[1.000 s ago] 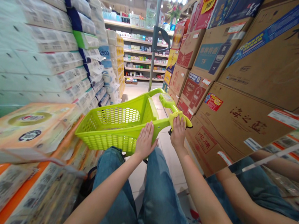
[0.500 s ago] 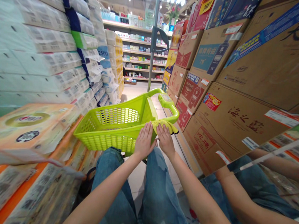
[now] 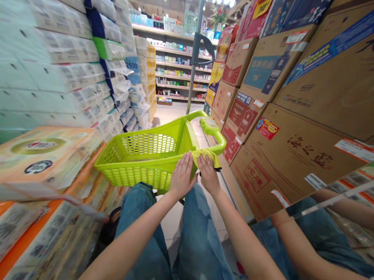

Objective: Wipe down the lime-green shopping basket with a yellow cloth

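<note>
A lime-green plastic shopping cart basket with perforated walls stands tilted in front of my knees, its looped handle to the right. My left hand lies flat against the basket's near side by the handle end, fingers straight and close together, the tips reaching the rim. Beside it, my right hand presses a bunched yellow cloth onto the rim below the handle, with bent fingers. A dark edge of the cloth hangs past the right fingers. The surface under the cloth is hidden.
Stacked tissue packs line the left, with an orange-white pack close to my left knee. Cardboard cartons rise on the right beside a mirror-like panel. A grey pole stands behind the basket, before stocked shelves.
The yellow cloth and my right fingers have shifted slightly along the rim, and the cloth looks flatter. My left hand keeps its place on the basket. The whole view has moved a little.
</note>
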Motion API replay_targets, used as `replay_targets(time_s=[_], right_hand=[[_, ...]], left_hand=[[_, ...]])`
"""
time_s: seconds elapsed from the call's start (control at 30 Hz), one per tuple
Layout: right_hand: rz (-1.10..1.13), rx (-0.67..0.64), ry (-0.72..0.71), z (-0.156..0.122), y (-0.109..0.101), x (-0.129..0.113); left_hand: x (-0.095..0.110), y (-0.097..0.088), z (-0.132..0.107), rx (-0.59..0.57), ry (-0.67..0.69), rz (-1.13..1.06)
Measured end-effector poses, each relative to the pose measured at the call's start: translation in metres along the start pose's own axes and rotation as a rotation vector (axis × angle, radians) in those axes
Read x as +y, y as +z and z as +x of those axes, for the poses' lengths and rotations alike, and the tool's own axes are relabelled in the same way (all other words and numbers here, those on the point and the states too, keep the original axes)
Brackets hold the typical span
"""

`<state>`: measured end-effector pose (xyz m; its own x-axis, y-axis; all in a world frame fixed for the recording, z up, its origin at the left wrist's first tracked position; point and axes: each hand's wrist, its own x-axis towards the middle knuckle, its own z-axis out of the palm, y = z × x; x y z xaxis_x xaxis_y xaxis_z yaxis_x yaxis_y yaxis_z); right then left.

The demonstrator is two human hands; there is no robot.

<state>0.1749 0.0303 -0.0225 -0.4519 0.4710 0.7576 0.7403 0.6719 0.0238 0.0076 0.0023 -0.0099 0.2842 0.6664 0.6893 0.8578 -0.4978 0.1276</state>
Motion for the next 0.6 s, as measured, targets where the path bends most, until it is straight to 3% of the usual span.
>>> replay_targets(time_s=[0.17,0.27,0.33,0.47,0.53,0.6], right_hand=[[-0.034,0.222,0.233,0.015,-0.025,0.032],[-0.023,0.267,0.299,0.019,-0.028,0.030],[-0.027,0.196,0.262,0.015,-0.021,0.019],[-0.024,0.011,0.057,0.002,-0.009,0.007],[-0.034,0.013,0.010,0.002,-0.013,0.015],[-0.041,0.105,0.068,0.007,-0.021,0.027]], left_hand=[[-0.001,-0.002,0.000,-0.021,0.015,0.009],[0.001,-0.001,0.001,-0.019,0.000,0.030],[0.003,0.000,0.001,-0.017,-0.013,0.045],[0.004,0.000,0.001,-0.026,-0.014,0.062],[0.003,-0.001,0.001,-0.037,-0.013,0.066],[0.003,-0.003,0.001,-0.045,-0.013,0.068]])
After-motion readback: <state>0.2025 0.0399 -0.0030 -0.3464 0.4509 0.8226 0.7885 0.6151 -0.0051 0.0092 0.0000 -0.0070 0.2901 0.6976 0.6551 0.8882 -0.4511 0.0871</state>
